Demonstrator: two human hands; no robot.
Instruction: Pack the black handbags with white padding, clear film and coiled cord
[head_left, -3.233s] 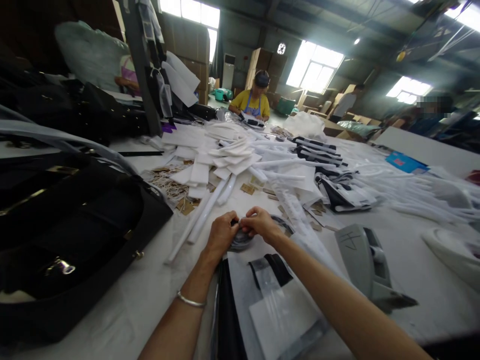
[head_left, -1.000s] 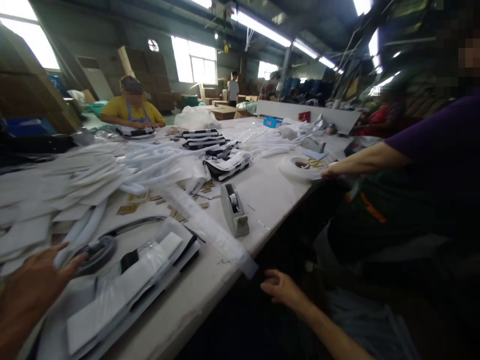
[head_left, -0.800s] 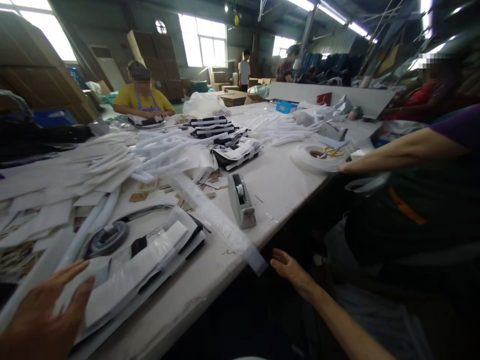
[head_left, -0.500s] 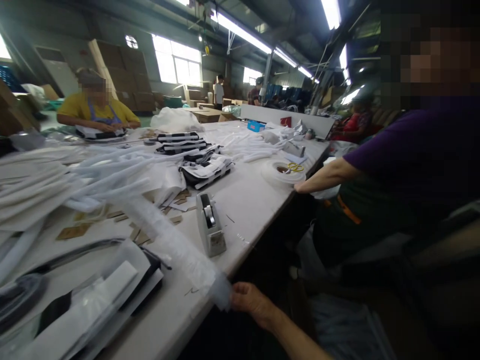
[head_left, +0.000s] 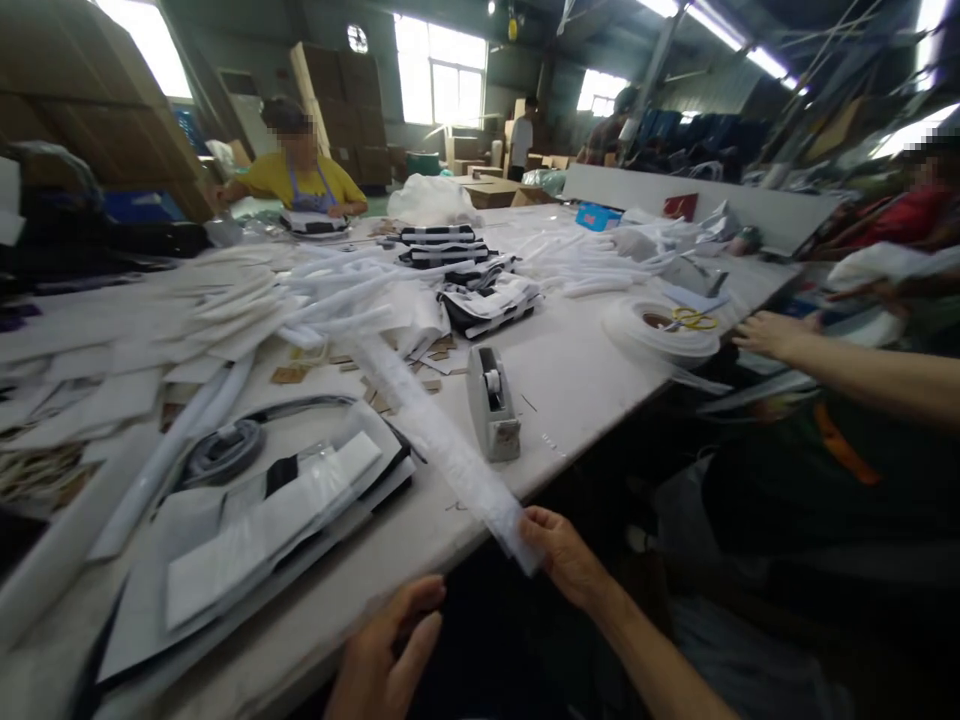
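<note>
My right hand pinches the near end of a long white translucent strip, which looks like foam or plastic wrap. The strip runs back over the table and its end overhangs the edge. My left hand is at the table's front edge, thumb and fingers apart, holding nothing. Left of the strip lies a flat bag, black and white under clear plastic, with a coiled grey strap beside it. A grey tape dispenser stands upright just right of the strip.
White strips and flat sheets heap the left side. Folded black-and-white bags lie mid-table. A white roll with yellow scissors sits near the right edge, close to a co-worker's hand. Someone in yellow works across the table.
My view has swung left, and my left hand has come into sight. The right hand keeps hold of the strip. The co-worker's arm at the right has moved away from the roll.
</note>
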